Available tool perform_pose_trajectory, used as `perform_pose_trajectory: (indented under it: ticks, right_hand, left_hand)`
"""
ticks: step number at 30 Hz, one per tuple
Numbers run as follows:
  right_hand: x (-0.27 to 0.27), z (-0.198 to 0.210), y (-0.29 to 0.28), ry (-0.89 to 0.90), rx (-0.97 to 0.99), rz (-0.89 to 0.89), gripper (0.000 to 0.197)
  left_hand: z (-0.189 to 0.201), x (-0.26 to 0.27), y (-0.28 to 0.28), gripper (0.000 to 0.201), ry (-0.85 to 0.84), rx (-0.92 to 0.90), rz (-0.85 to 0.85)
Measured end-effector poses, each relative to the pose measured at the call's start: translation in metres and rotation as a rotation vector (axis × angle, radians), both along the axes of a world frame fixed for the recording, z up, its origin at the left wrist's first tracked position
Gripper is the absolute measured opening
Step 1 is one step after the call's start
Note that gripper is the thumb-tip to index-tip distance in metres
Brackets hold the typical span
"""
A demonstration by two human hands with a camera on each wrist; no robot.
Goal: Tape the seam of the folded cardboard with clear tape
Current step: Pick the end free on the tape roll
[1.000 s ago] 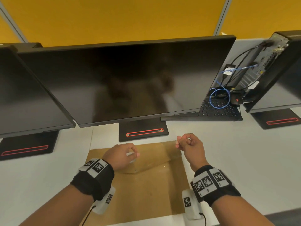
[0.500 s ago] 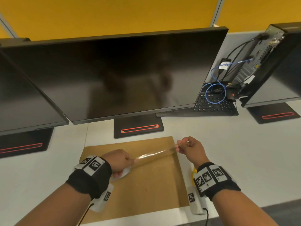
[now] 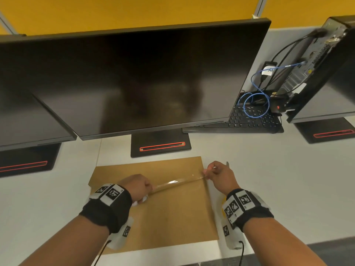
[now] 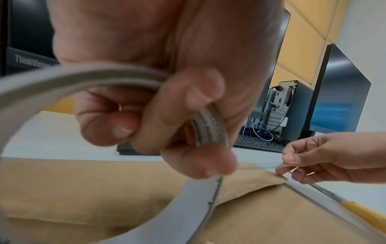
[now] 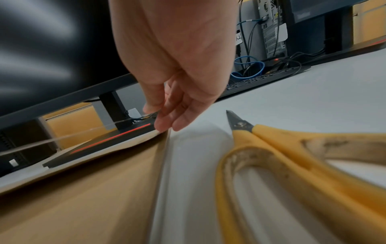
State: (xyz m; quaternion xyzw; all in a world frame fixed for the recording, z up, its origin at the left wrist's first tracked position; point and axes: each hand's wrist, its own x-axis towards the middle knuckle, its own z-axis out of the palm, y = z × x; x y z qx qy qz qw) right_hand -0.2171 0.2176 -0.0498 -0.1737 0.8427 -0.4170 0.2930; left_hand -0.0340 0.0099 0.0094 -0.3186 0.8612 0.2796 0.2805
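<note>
My left hand (image 3: 137, 186) grips the tape roll (image 4: 211, 127), my right hand (image 3: 219, 174) pinches the thin, clingy strip (image 3: 176, 182) by its end, probably taut over the stiff cardboard (image 3: 172, 217).

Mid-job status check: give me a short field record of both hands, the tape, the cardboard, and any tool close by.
left hand: grips the tape roll over the left part of the cardboard
right hand: pinches the free end of the tape near the cardboard's right edge
tape strip: clear, stretched between the hands above the cardboard; contact with it cannot be told
cardboard: brown, flat on the white desk, folded flap at the far side
scissors: yellow handles, closed, on the desk right of the cardboard, untouched
</note>
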Motion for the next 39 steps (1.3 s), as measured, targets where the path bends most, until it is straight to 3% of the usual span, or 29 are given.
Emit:
perform_pose_trajectory:
  ticks: [5, 13, 21, 39]
  right_hand:
    - [0.001, 0.000, -0.002, 0.067, 0.021, 0.025, 0.017]
    - [-0.003, -0.028, 0.001, 0.085, -0.031, 0.042, 0.028]
    - [0.003, -0.026, 0.002, 0.127, -0.046, 0.010, 0.030]
    - [0.008, -0.022, -0.005, 0.255, 0.135, 0.031, 0.013]
  left_hand:
    - [-0.013, -0.011, 0.005, 0.028, -0.092, -0.105, -0.021]
    - [-0.032, -0.020, 0.009, 0.028, -0.147, -0.216, 0.006]
    - [-0.033, -0.031, 0.019, 0.025, -0.219, -0.346, -0.021]
    - [-0.005, -0.046, 0.041, 0.024, -0.254, -0.350, -0.068]
